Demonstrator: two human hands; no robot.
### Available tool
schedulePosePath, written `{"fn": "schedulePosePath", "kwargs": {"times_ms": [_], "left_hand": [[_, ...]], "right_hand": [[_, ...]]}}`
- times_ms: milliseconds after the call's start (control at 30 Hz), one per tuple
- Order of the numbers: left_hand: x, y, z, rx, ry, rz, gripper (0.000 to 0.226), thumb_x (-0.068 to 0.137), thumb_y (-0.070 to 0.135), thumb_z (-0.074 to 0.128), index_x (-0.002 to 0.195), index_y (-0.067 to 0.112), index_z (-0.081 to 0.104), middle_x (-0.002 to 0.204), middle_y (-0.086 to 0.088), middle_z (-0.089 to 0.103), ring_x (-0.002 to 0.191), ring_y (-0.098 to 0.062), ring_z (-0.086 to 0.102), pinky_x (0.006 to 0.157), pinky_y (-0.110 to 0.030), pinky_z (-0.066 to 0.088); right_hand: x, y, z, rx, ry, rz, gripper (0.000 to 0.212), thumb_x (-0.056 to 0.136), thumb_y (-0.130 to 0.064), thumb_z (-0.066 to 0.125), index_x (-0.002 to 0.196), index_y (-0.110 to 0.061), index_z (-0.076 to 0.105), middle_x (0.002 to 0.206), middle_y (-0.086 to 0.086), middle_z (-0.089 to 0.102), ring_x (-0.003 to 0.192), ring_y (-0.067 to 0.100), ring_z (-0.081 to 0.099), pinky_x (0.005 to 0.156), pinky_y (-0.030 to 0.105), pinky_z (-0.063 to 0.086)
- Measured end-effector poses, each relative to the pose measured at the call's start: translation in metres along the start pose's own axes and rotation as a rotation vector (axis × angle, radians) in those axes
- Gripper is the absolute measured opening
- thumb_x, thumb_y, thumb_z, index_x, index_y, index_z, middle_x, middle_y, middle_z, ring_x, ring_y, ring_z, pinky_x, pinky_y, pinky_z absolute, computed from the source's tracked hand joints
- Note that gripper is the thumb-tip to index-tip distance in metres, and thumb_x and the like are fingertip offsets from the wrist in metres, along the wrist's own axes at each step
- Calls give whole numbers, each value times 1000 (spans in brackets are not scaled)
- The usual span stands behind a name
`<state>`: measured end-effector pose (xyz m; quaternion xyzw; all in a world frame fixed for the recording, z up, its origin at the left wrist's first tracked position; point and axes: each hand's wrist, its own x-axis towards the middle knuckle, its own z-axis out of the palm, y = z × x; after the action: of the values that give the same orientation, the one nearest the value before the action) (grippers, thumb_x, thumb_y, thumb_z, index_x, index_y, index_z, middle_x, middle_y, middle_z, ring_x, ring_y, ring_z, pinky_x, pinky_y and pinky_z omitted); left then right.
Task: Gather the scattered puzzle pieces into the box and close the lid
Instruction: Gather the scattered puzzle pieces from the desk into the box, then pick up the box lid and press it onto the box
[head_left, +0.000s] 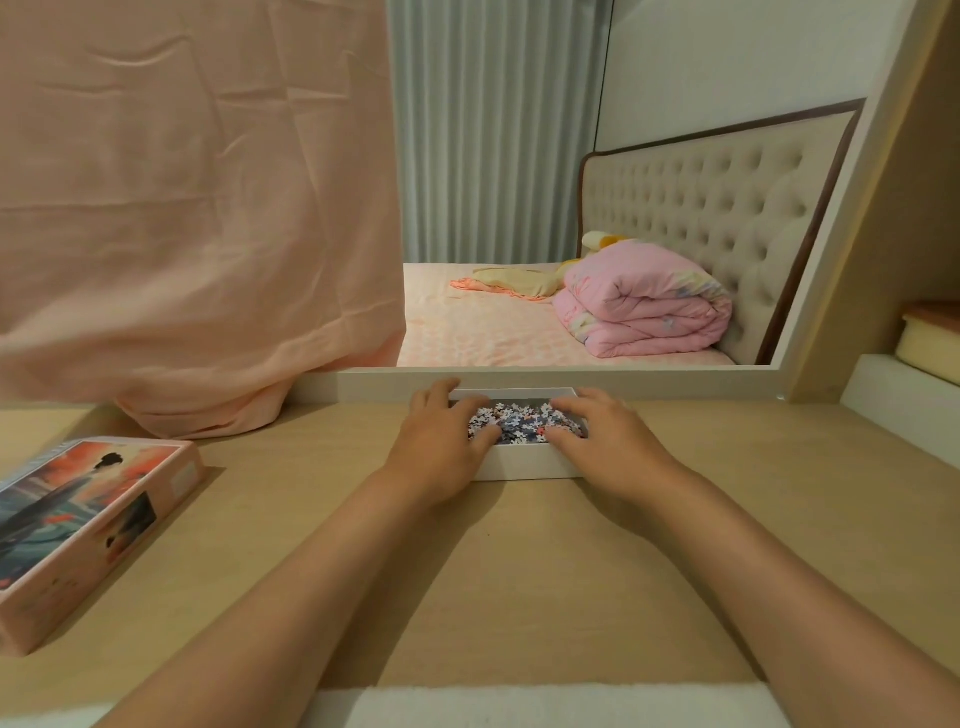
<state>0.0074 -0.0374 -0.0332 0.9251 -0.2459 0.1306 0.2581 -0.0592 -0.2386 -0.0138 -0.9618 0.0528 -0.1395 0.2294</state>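
Left hand (441, 441): fingers spread and fairly straight, laid palm-down over the left end of the box (524, 467). It covers that wall and touches the puzzle pieces (519, 423). Nothing is pinched or lifted that I can see.

Right hand (608, 441): the mirror posture at the right end, fingers extended flat onto the pieces. Both hands are wide and pressing, not gripping.

Box: a shallow white tray on the table (519, 571), at the far edge, directly ahead of the person. The pieces lie heaped inside it between the two hands. No loose pieces show on the wood around it.

Step in hand, as judged: gathering looks complete, and the hands appear to be levelling the heap so that it sits below the rim.

Lid (88, 519): pink, printed face up, lying on the table well apart to the left, near the person's side.

Next move calls for:
1. Freeing one hand while the other steadies the tray.
2. Reaching left for the lid.
3. Squaring it over all four walls before pressing down.

A peach cloth (197, 208) hangs behind the lid.
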Motion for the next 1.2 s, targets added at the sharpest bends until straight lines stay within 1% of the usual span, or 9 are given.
{"fn": "schedulePosePath", "kwargs": {"times_ms": [133, 267, 367, 533, 800, 933, 1067, 1133, 1200], "left_hand": [[-1, -5, 1, -161, -143, -122, 59, 97, 48, 47, 149, 23, 36, 156, -7, 25, 145, -24, 22, 119, -40, 23], [-12, -10, -14, -170, -129, -156, 61, 90, 39, 53, 146, 21, 38, 141, -6, 43, 130, -25, 41, 110, -42, 36], [-29, -16, -26, -139, -154, -162, 62, 90, 41, 52, 147, 22, 36, 140, -3, 37, 130, -23, 40, 111, -39, 34], [-49, -23, -50, -107, -151, -174, 65, 93, 54, 49, 149, 24, 33, 147, -3, 34, 136, -21, 38, 111, -32, 30], [-87, -65, -134, 244, 12, -251, 65, 92, 53, 50, 147, 22, 35, 151, -6, 38, 138, -27, 33, 109, -40, 32], [-112, -107, -170, 377, -35, -533, 78, 83, 64, 48, 145, 19, 35, 151, -13, 32, 137, -34, 30, 106, -46, 32], [-136, -142, -190, 449, -232, -813, 98, 55, 87, 44, 132, 27, 50, 129, -6, 55, 117, -31, 53, 102, -48, 39], [-140, -156, -194, 458, -273, -786, 92, 46, 85, 47, 120, 32, 57, 110, 1, 62, 102, -26, 59, 97, -45, 44], [-140, -161, -195, 410, -272, -652, 87, 48, 78, 50, 123, 35, 54, 116, 4, 60, 102, -23, 58, 92, -40, 48]], "right_hand": [[-8, -1, 4, 67, -162, 30, 59, 98, -44, 54, 150, -17, 42, 164, 6, 17, 150, 21, 21, 118, 29, 18], [-15, -10, 5, 63, -172, 53, 65, 92, -49, 60, 148, -22, 44, 157, 9, 25, 146, 27, 26, 120, 40, 24], [-22, -17, 3, 63, -204, 46, 68, 87, -54, 63, 146, -27, 45, 147, 7, 32, 140, 26, 34, 117, 40, 29], [-36, -51, -5, -92, -169, -16, 69, 87, -53, 61, 149, -30, 38, 153, 9, 27, 144, 28, 22, 116, 40, 26], [-44, -173, 14, 66, -264, -298, 60, 92, -46, 60, 148, -30, 42, 152, 1, 33, 143, 21, 29, 116, 37, 29], [-43, -227, 45, 69, -375, -353, 65, 92, -40, 63, 151, -25, 39, 157, 2, 31, 143, 22, 33, 113, 33, 29], [-42, -256, 75, 83, -460, -377, 72, 91, -35, 65, 154, -23, 32, 161, 3, 27, 146, 21, 28, 116, 31, 26], [-42, -263, 83, 85, -473, -392, 73, 92, -31, 65, 155, -22, 30, 161, 3, 27, 147, 20, 26, 116, 30, 24], [-42, -266, 86, 99, -471, -390, 69, 91, -27, 66, 152, -22, 36, 155, 6, 35, 142, 23, 33, 114, 32, 29]]}}
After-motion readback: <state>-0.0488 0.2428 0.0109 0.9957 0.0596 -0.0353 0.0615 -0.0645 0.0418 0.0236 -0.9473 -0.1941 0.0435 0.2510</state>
